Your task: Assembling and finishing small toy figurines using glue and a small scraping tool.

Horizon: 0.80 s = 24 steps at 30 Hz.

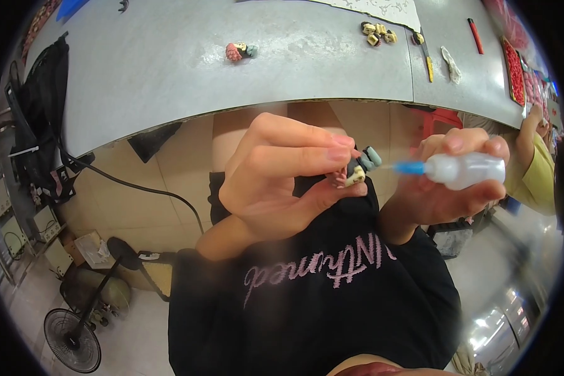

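Note:
Pinched between the thumb and fingers of my left hand [266, 172] is a small figurine [355, 177] with pink, cream, black and grey-green parts. Its pink side is partly hidden by my fingertips. My right hand [412, 195] is wrapped round a small translucent white squeeze bottle [467, 171], held level. The bottle's blue needle tip [410, 167] points left at the grey-green part of the figurine, close to it; whether they touch I cannot tell. Both hands are raised in front of my body, on the near side of the table edge.
On the grey table [169, 75] lie a similar pink figurine [235, 52], several cream-and-black pieces [376, 32], a yellow-handled knife [428, 67], a crumpled white tissue [450, 65] and a red pen [475, 36]. A red tray [514, 72] stands far right, near another person's arm [527, 141].

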Each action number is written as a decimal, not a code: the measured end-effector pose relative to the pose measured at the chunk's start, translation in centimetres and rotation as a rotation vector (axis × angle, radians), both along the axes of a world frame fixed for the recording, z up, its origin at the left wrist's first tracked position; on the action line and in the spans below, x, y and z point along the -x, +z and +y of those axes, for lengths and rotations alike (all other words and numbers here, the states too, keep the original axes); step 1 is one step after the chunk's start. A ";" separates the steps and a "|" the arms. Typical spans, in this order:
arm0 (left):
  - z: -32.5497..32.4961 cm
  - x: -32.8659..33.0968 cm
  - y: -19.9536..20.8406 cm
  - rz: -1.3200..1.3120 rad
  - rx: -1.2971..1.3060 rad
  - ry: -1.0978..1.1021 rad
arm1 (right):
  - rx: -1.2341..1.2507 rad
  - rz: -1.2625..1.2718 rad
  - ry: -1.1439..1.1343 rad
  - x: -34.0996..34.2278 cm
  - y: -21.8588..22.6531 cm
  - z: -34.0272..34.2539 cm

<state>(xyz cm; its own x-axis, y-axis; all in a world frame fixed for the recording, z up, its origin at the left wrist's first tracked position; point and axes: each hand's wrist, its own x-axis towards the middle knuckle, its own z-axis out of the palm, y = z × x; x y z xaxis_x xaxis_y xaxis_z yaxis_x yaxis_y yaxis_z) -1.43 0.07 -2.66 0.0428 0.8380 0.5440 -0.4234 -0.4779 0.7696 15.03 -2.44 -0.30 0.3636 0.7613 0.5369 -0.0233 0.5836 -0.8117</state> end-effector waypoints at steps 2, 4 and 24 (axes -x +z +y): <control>0.1 0.0 -0.1 -0.026 0.034 -0.054 | -0.059 0.187 -0.063 -1.7 -0.2 0.5; 0.2 0.1 -0.2 -0.022 0.059 -0.073 | -0.058 0.124 -0.228 -3.1 -0.3 1.7; 0.3 -0.4 -0.9 0.007 0.351 -0.219 | 0.479 -0.871 -0.827 -14.6 -3.2 6.0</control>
